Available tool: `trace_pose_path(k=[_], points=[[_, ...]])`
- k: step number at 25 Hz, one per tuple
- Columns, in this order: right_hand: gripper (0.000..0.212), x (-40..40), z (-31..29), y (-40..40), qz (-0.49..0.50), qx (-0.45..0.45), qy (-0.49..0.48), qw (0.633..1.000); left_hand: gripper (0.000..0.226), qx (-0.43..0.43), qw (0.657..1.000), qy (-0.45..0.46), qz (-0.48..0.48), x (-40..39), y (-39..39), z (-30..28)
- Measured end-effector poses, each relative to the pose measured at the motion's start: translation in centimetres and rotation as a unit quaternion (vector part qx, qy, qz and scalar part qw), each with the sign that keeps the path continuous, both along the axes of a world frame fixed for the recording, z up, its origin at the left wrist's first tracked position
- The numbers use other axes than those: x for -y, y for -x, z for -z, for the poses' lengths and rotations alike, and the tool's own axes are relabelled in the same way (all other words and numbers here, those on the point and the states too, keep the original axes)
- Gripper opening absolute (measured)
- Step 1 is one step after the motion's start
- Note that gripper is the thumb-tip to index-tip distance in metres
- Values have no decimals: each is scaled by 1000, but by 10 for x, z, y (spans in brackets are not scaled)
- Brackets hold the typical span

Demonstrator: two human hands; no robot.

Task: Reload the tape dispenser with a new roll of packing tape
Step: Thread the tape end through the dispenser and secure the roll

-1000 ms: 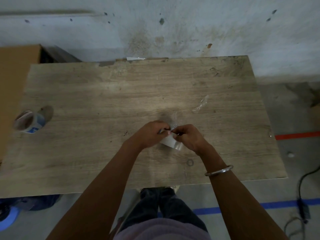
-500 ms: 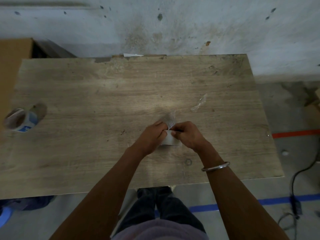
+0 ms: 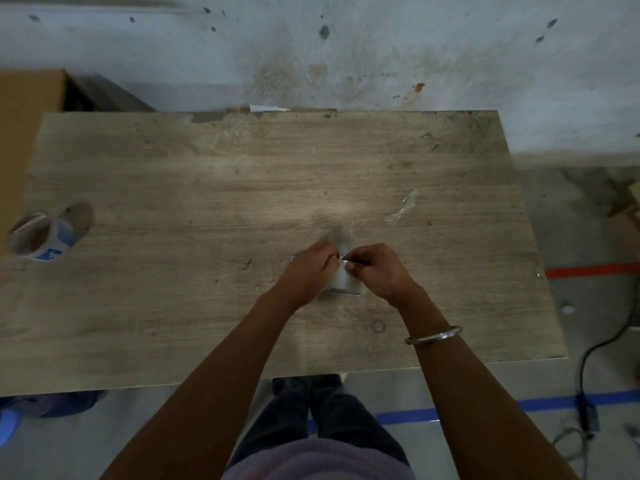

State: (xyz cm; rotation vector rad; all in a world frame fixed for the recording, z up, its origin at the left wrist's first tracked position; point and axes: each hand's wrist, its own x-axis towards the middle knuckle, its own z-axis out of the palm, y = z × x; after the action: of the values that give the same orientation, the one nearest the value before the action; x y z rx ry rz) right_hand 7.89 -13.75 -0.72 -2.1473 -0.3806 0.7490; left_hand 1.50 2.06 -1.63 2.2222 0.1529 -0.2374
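A clear tape roll [image 3: 343, 284] is held at frame centre over the wooden table [image 3: 207, 188], gripped by the left hand [image 3: 306, 271] and pinched by the right hand [image 3: 381, 271]. A blue-labelled roll [image 3: 41, 239], writing unreadable, lies at the left edge. A crumpled clear scrap [image 3: 401, 211] lies upper right.

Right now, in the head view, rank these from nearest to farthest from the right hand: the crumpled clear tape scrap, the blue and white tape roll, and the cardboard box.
1. Crumpled clear tape scrap, on the table just beyond the right hand, toward the far right.
2. Blue and white tape roll, at the table's left edge.
3. Cardboard box, off the table, far left corner.
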Motion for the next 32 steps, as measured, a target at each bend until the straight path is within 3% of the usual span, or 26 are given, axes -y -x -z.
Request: trace_pose_path(k=[8, 12, 14, 18, 24, 32], points=[[16, 0, -1, 3, 7, 5, 3, 1000, 17, -4, 1000, 9, -5, -1, 0, 1], [14, -1, -2, 4, 39, -24, 2, 999, 22, 10, 981, 70, -179, -6, 11, -2], [12, -4, -4, 9, 69, -39, -3, 997, 17, 40, 976, 4, -213, -3, 16, -12], [11, -15, -3, 25, 125, -34, -49, 990, 8, 86, 974, -87, -190, 11, 20, -27], [13, -22, 0, 37, 168, -30, -70, 983, 13, 71, 967, -146, -195, 15, 13, -34], [12, -23, -2, 39, 172, -22, -58, 983, 15, -33, 954, -291, -67, 22, -1, -52]])
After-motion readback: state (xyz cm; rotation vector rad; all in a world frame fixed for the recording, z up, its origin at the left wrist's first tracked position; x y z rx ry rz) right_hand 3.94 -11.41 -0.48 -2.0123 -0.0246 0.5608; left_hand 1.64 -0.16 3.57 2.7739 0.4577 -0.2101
